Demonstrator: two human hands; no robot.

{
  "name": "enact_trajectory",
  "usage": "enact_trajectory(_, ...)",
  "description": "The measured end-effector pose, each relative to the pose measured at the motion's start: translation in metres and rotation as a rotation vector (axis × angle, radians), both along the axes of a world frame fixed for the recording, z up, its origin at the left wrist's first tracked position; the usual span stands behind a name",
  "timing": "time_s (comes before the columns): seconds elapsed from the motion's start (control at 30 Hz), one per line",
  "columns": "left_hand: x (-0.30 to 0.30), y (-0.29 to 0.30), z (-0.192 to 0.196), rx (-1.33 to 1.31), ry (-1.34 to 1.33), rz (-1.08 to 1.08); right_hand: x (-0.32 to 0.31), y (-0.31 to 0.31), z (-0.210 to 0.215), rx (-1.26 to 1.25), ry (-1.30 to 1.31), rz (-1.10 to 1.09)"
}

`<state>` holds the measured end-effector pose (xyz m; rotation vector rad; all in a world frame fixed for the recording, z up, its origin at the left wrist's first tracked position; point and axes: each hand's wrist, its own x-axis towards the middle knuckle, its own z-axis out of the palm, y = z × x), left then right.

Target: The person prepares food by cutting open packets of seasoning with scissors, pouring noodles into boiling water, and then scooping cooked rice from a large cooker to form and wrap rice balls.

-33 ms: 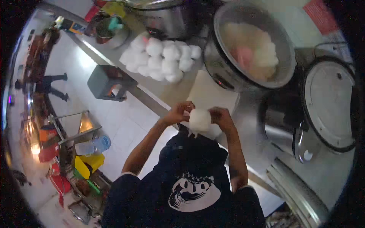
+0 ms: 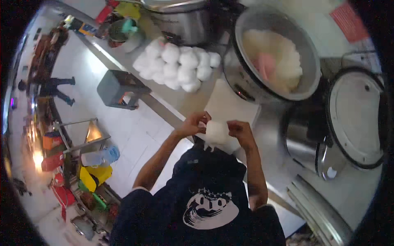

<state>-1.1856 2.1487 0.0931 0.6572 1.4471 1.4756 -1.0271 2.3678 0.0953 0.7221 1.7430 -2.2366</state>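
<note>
A small white bundle [image 2: 217,132], which looks like a plastic bag of rice, is held up close to my body at the counter's edge. Thin loose ends hang from its lower side. My left hand [image 2: 196,124] is closed on its left edge, fingers curled and thumb inward. At the right edge, my right hand [image 2: 240,132] pinches it with bent fingers. Just beyond lies a pale flat sheet or board [image 2: 232,107]. Farther off, to the left, several similar white bundles [image 2: 179,67] are piled together. A large open rice cooker [image 2: 232,67] at the far right holds white rice [image 2: 288,57] and a pink scoop [image 2: 264,64].
Another cooker [image 2: 180,24] stands at the back, beside a pot with a green item [image 2: 123,32]. To the right is a cooker with its round lid [image 2: 356,119] raised. A grey stool [image 2: 119,90] stands on the floor at left, and a person [image 2: 51,88] is farther away.
The whole scene has shifted slightly down and right in the picture. Both hands stay at the sides of the white bag of rice, with little visible movement.
</note>
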Motion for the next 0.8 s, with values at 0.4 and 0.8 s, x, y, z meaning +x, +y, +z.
enact_trajectory(0.4, 0.055, 0.045, 0.004, -0.105, -0.456, 0.36, -0.015, -0.011, 0.048, 0.149, 0.165, -0.303)
enact_trajectory(0.8, 0.053, 0.066, -0.036, -0.01, -0.323, 0.599, -0.064, -0.063, 0.013, 1.123, 0.368, -0.475)
